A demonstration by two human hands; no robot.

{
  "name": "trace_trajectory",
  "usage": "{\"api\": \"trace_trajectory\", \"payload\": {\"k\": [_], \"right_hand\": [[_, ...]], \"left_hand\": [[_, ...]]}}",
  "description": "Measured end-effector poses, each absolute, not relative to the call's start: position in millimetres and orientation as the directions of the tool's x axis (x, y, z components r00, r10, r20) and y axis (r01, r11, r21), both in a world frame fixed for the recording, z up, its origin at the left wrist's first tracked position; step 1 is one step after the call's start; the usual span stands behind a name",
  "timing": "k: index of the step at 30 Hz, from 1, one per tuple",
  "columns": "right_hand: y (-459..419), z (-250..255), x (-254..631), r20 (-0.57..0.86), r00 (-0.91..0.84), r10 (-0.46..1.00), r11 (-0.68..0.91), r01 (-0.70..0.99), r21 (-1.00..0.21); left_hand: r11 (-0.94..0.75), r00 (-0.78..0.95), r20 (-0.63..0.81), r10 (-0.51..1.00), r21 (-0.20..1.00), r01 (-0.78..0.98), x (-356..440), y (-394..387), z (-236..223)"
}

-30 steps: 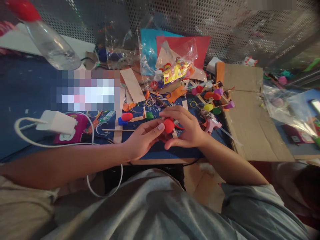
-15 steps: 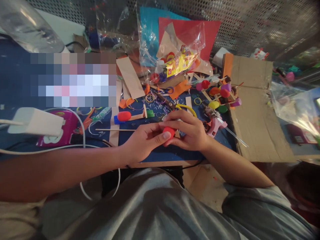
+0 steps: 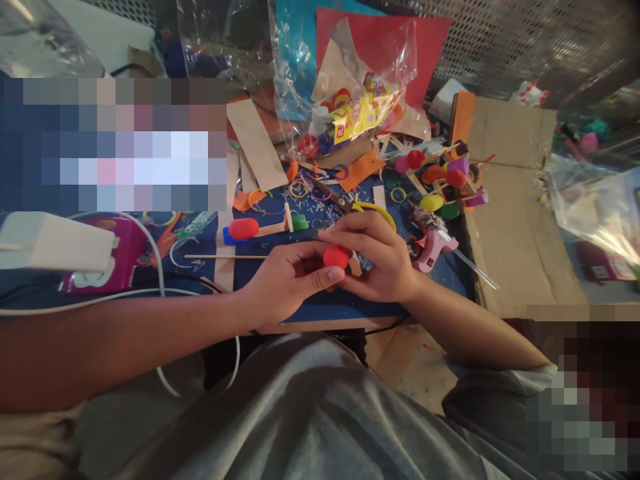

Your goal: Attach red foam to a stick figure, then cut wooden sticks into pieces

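Note:
A smooth red lump of modelling clay (image 3: 337, 257) sits between my hands over the front of the table. My left hand (image 3: 295, 277) is closed on it, the thumb pressed along its near side. Curved fingers of my right hand (image 3: 375, 257) close round the lump from the right, its thumb underneath. Part of the lump is hidden by the fingers. Left of the hands lies a wooden stick piece with a red lump (image 3: 243, 229) on blue at one end and a green piece (image 3: 299, 222) at the other. A thin wooden skewer (image 3: 225, 257) runs behind my left hand.
Yellow-handled scissors (image 3: 375, 212) lie just beyond my right hand. A pink glue gun (image 3: 435, 250) rests to the right, beside a cardboard sheet (image 3: 515, 220). Coloured clay pieces, paper scraps and a plastic bag (image 3: 360, 120) crowd the back. A white plug (image 3: 65, 241) and cables are left.
My fingers have shifted round the red lump, and more of its rounded top shows. The whole view has moved slightly; the things on the table appear unmoved.

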State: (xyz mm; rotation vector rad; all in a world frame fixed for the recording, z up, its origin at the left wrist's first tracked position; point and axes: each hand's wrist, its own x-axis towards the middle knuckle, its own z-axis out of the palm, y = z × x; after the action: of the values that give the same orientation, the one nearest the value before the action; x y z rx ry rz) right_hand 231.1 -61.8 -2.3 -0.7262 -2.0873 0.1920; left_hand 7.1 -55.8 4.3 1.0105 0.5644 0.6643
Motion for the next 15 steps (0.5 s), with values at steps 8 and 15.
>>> {"api": "trace_trajectory", "payload": {"k": [8,15], "right_hand": [[-61.5,-5.2,231.6,0.701,-0.421,0.575,0.807,0.433,-0.402],[-60.9,-5.9,230.6,0.681,-0.445,0.582,0.805,0.435,-0.404]], "left_hand": [[0.397,0.671,-0.155,0.725,0.890,-0.223,7.6,-56.1,7.0],[0.392,0.699,-0.129,0.703,0.891,-0.230,8.5,-57.7,5.7]]}}
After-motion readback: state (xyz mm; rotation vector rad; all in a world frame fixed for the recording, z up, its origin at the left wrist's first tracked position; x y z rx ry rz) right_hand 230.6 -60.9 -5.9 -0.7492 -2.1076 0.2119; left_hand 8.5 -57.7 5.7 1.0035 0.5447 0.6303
